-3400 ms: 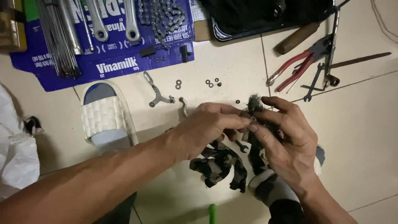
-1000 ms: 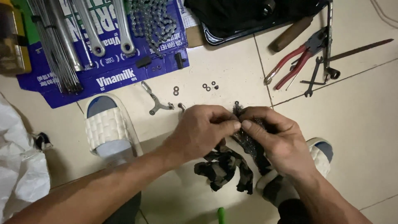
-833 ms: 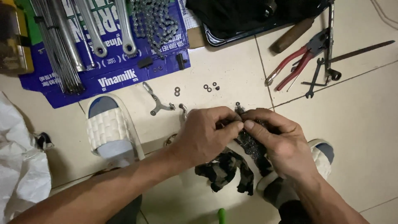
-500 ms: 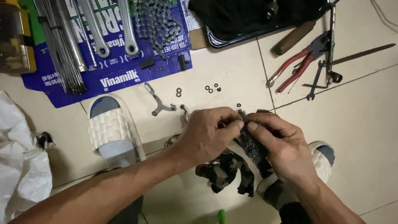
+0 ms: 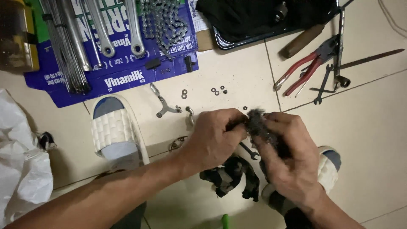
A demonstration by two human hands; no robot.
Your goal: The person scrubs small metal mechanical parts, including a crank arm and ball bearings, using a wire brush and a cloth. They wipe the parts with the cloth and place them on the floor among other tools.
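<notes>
My left hand (image 5: 216,138) and my right hand (image 5: 288,157) meet over the tiled floor. My right hand is closed around a wad of dark steel wool (image 5: 256,125). My left hand pinches a small part against that wad; the part is hidden by my fingers. A dirty black-and-white rag (image 5: 233,176) lies on the floor below my hands, with a small spanner (image 5: 250,152) beside it.
A blue flattened carton (image 5: 123,80) holds spokes, crank arms (image 5: 133,29) and a bicycle chain (image 5: 163,23). Loose washers (image 5: 218,90) and a brake arm (image 5: 163,104) lie on the tiles. Red pliers (image 5: 303,70) and spanners are right. A sandal (image 5: 114,127) is left.
The camera view drifted slightly. My hands have stayed together, working the steel wool over the small part, and have shifted a little lower.
</notes>
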